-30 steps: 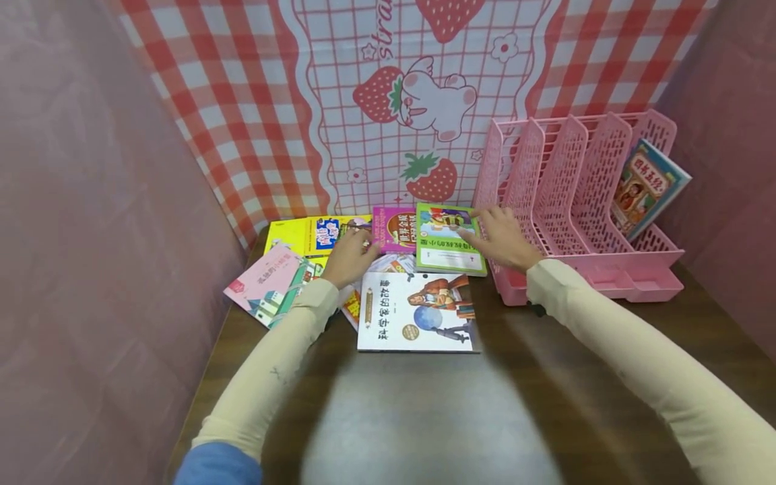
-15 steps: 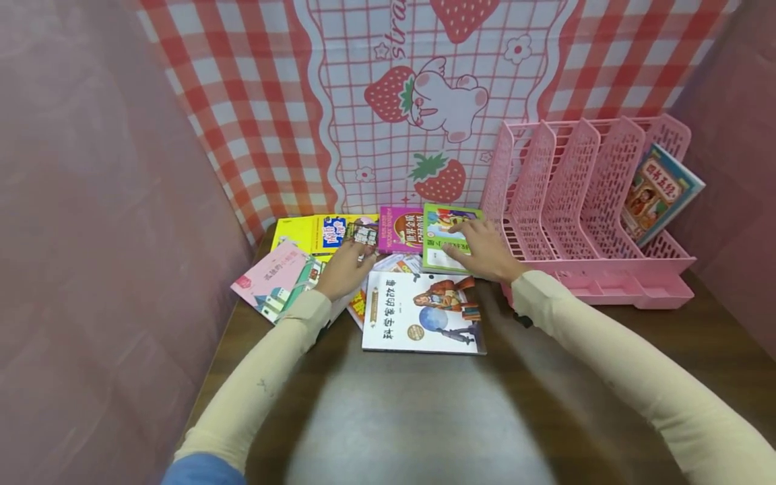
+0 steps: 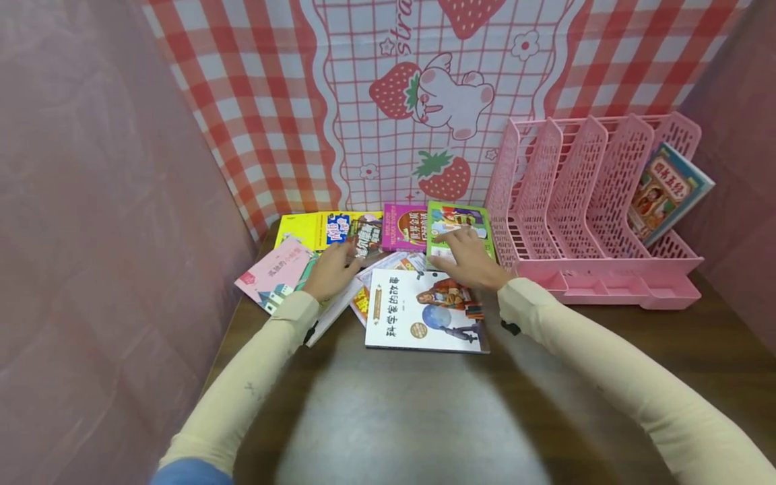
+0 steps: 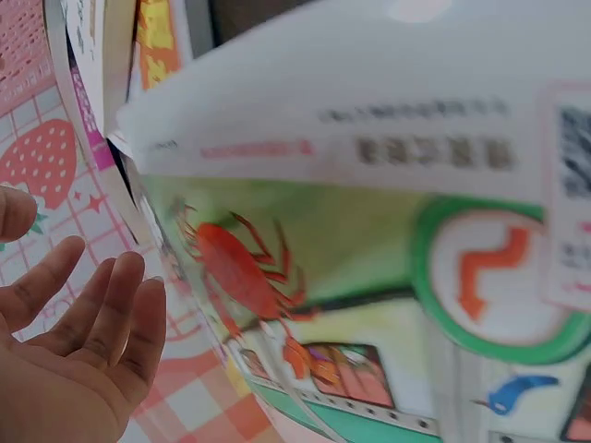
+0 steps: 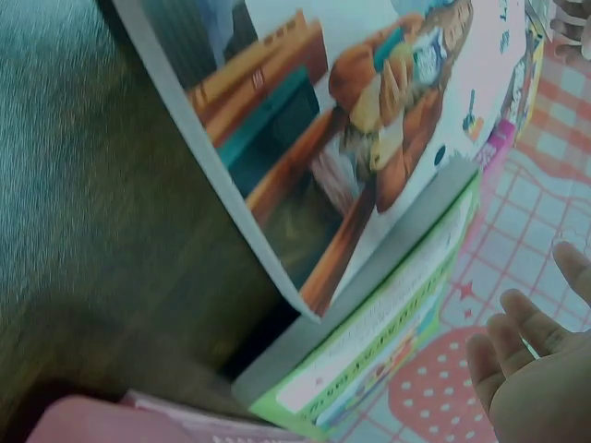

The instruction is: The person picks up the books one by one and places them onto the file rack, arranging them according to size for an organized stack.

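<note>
In the head view my left hand (image 3: 332,269) hovers over the left part of a pile of books, fingers loosely bent and holding nothing. Beneath it lie a pink picture book (image 3: 280,269) and a dark-covered book (image 3: 368,237). My right hand (image 3: 471,263) is over the near part of a green book (image 3: 475,217), its fingers spread. A white book (image 3: 397,316) lies flat in front. Close to the left wrist camera is a book cover with a red crab (image 4: 416,277). Both wrist views show relaxed, empty fingers.
To the right stands a pink file rack (image 3: 597,266) with several slots; one colourful book (image 3: 667,192) leans in its rightmost slot. Yellow books (image 3: 300,230) and a magenta book (image 3: 400,225) lie along the checked backdrop (image 3: 261,101). Pink fabric (image 3: 91,236) hangs on the left.
My right hand has moved left and nearer over the green book. My left hand has drawn back slightly, uncovering more of the dark book. The head view has shifted a little.
</note>
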### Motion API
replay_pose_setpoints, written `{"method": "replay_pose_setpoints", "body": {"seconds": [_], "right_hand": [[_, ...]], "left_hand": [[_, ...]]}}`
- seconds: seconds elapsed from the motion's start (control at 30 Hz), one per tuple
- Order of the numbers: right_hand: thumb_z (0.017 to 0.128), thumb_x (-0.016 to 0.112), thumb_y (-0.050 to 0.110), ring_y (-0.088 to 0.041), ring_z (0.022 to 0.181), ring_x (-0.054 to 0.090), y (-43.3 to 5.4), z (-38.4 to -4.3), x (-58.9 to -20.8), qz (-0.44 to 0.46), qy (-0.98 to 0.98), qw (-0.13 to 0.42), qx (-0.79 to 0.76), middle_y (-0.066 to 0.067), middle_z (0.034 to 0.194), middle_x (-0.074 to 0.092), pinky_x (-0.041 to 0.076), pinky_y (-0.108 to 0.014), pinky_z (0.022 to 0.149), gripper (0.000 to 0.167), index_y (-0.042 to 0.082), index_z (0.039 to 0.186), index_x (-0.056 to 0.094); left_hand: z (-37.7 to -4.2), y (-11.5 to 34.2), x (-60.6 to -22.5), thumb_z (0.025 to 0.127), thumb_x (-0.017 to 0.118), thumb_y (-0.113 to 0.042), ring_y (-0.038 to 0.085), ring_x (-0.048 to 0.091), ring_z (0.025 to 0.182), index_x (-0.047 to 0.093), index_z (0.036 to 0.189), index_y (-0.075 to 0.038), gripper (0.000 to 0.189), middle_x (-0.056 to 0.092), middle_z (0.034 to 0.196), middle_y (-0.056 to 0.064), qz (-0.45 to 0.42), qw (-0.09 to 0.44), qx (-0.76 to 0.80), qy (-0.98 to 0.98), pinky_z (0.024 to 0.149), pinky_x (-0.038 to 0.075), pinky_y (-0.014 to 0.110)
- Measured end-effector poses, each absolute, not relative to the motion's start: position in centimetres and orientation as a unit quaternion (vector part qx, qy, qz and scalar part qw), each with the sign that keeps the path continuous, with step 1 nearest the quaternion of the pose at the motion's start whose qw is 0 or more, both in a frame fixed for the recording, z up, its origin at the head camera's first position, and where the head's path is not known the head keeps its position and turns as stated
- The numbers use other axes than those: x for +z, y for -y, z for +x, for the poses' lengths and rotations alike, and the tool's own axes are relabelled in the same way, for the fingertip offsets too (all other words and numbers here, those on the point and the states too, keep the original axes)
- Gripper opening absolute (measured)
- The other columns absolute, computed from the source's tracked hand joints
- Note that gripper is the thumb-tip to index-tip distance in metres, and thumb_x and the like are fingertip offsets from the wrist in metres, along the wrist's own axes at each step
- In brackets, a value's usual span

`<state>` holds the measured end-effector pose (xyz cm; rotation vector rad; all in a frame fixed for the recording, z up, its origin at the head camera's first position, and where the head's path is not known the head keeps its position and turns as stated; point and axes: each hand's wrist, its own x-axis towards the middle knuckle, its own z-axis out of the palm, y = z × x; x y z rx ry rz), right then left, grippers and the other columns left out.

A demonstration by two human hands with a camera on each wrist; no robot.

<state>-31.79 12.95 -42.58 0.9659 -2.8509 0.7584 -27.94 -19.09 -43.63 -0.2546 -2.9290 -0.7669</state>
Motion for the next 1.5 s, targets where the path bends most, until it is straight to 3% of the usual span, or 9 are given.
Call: {"method": "replay_pose_setpoints", "body": {"seconds": [0.13,0.3,0.53,0.87,1.07,1.27,1.37,1.5], "right_hand": [[0.104,0.057,0.045,-0.044,0.141,0.033,-12.2,-31.6,-43.2,0.316,0.917,0.013,0.242,-0.024,0.149,0.046,0.012,-0.063,0.12,0.057,0.004,0.142,0.052],[0.104,0.058,0.045,-0.043,0.139,0.033,-11.4,-30.9,-43.4,0.312,0.916,-0.01,0.251,-0.023,0.15,0.044,0.02,-0.063,0.117,0.058,0.004,0.143,0.051],[0.103,0.054,0.055,-0.04,0.135,0.036,-10.4,-30.2,-43.9,0.321,0.914,-0.027,0.247,-0.021,0.148,0.045,0.026,-0.061,0.113,0.066,0.006,0.147,0.05],[0.101,0.054,0.058,-0.032,0.126,0.043,-10.1,-29.5,-45.2,0.327,0.915,-0.033,0.234,-0.016,0.142,0.052,0.036,-0.055,0.107,0.065,0.011,0.146,0.052],[0.101,0.057,0.055,-0.033,0.129,0.043,-9.8,-29.1,-45.4,0.333,0.913,-0.034,0.234,-0.016,0.144,0.051,0.034,-0.054,0.111,0.063,0.009,0.144,0.053],[0.101,0.058,0.056,-0.03,0.125,0.046,-9.6,-28.7,-45.7,0.339,0.907,-0.046,0.247,-0.015,0.141,0.052,0.039,-0.053,0.109,0.063,0.011,0.144,0.053],[0.1,0.059,0.057,-0.031,0.127,0.046,-9.6,-28.6,-45.8,0.338,0.907,-0.058,0.246,-0.016,0.141,0.051,0.04,-0.053,0.109,0.063,0.012,0.144,0.052],[0.1,0.06,0.056,-0.032,0.131,0.046,-9.5,-28.5,-45.7,0.34,0.908,-0.071,0.235,-0.016,0.143,0.05,0.038,-0.053,0.112,0.063,0.012,0.144,0.051]], "left_hand": [[-27.7,19.6,-43.6,0.105,0.057,-0.03,0.03,0.058,0.11,0.064,0.121,-0.004,0.032,0.063,0.117,0.015,-0.074,0.04,-0.26,0.962,0.098,0.049,0.048],[-27.4,19.9,-43.6,0.105,0.057,-0.028,0.03,0.059,0.112,0.066,0.123,-0.004,0.031,0.064,0.118,0.014,-0.065,0.036,-0.278,0.958,0.098,0.049,0.048],[-27.7,19.7,-44.1,0.104,0.059,-0.028,0.026,0.061,0.099,0.066,0.115,-0.007,0.025,0.066,0.108,0.009,-0.072,0.013,-0.291,0.954,0.091,0.052,0.045],[-28.2,20.4,-44.1,0.104,0.058,-0.025,0.031,0.062,0.109,0.067,0.121,0.001,0.033,0.068,0.116,0.016,-0.031,0.011,-0.279,0.96,0.098,0.05,0.048],[-29.3,21.0,-44.0,0.105,0.058,-0.033,0.029,0.063,0.09,0.061,0.126,0.005,0.044,0.068,0.11,0.018,0.046,-0.025,-0.304,0.951,0.079,0.055,0.04],[-30.6,21.1,-43.8,0.104,0.059,-0.03,0.02,0.055,0.055,0.066,0.106,0.003,0.034,0.061,0.075,0.011,0.114,-0.078,-0.355,0.925,0.048,0.043,0.029],[-31.3,21.1,-43.9,0.103,0.062,-0.027,0.018,0.048,0.046,0.067,0.1,0.003,0.031,0.054,0.062,0.007,0.14,-0.095,-0.4,0.901,0.043,0.039,0.03],[-31.8,21.1,-43.8,0.101,0.066,-0.028,0.018,0.044,0.046,0.063,0.11,0.002,0.031,0.049,0.067,0.006,0.177,-0.109,-0.439,0.874,0.045,0.039,0.031]]}}
